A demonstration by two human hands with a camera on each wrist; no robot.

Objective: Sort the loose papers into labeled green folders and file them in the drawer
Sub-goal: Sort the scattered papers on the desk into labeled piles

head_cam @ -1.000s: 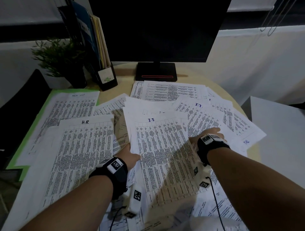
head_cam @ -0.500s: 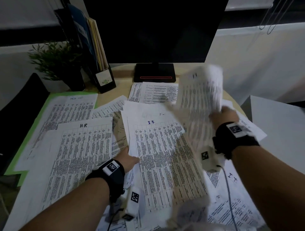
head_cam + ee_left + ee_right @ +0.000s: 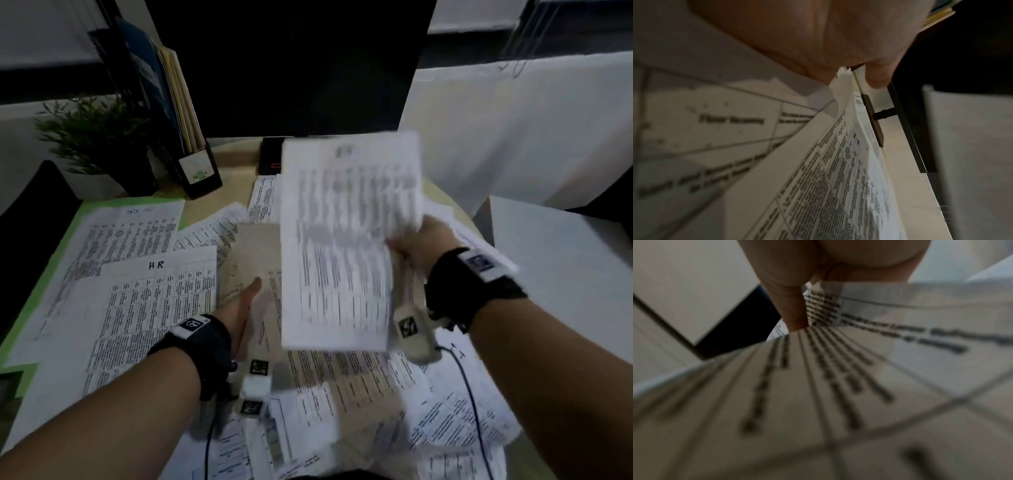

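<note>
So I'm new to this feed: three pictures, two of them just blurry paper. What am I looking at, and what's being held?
There is no machine here: a person works with bare hands, wearing one camera on the head and one on each wrist. The wide picture is the head view, looking down at a desk covered in printed sheets; one reads "H.R", and a green folder shows at the left edge. The right hand grips a lifted sheaf of papers, blurred by motion. The left hand lies among the sheets on the desk; its wrist view shows the thumb and fingers pinching the edges of some sheets. The right wrist view shows the held papers from close up, under the fingers.
</note>
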